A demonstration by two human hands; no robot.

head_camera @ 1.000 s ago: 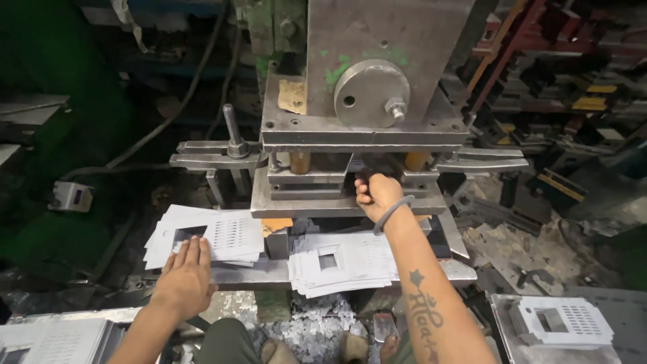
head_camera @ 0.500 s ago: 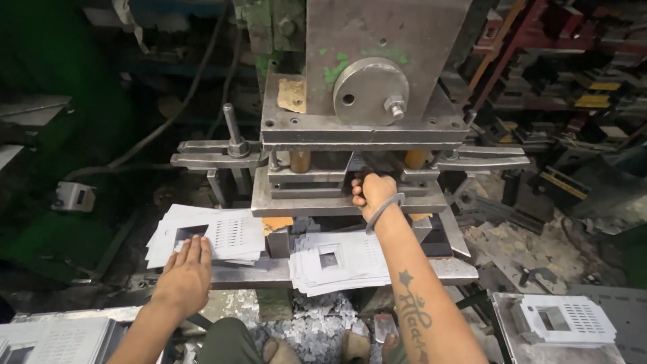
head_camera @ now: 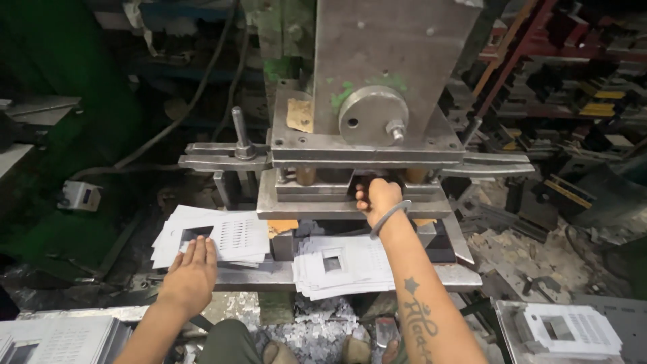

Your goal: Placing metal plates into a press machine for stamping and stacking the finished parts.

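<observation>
Right hand (head_camera: 377, 197) grip reaching into press (head_camera: 364, 162), closure hidden, left hand (head_camera: 191, 275) flat on perforated sheets (head_camera: 222, 236)

Left stack of punched white sheets (head_camera: 216, 237): lower left of centre in frame, on the metal ledge of the press. Flat, loosely fanned, edges uneven. Top sheet perforated with rows of small slots and one dark rectangular cut-out; near edge covered by a flat palm.

Middle stack of white sheets (head_camera: 344, 264): centre of frame, just right of the first, on the same ledge. Flat, slightly splayed, front edge overhanging. Square hole near the middle of the top sheet; right portion crossed by a forearm.
</observation>
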